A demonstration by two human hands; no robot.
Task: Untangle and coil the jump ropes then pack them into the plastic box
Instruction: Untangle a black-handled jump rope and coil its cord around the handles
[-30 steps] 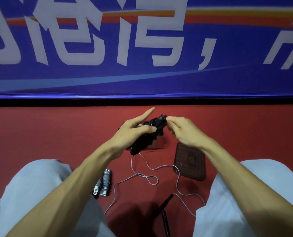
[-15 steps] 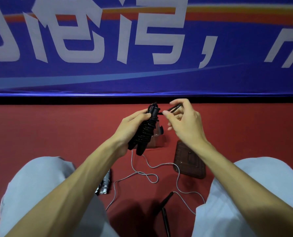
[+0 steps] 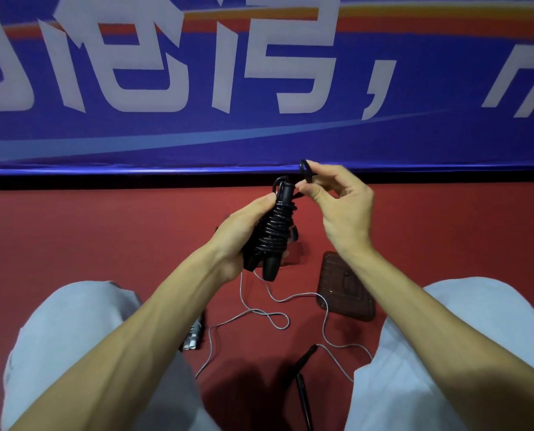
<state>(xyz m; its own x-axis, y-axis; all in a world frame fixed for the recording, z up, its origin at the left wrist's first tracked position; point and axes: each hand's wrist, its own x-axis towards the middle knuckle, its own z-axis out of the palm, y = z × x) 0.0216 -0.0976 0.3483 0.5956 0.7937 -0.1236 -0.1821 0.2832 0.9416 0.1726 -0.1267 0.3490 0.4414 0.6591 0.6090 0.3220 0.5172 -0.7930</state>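
Above the red floor [image 3: 103, 244], the left hand [image 3: 237, 233] has its fingers curled round the black jump rope [image 3: 274, 231], coiled on its handles. The right hand [image 3: 346, 209] pinches its loose end loop. A grey rope [image 3: 323, 325] lies slack below, beside a brown lid [image 3: 346, 287].

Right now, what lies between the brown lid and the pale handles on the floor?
In the head view, the thin grey rope lies there in loose loops.
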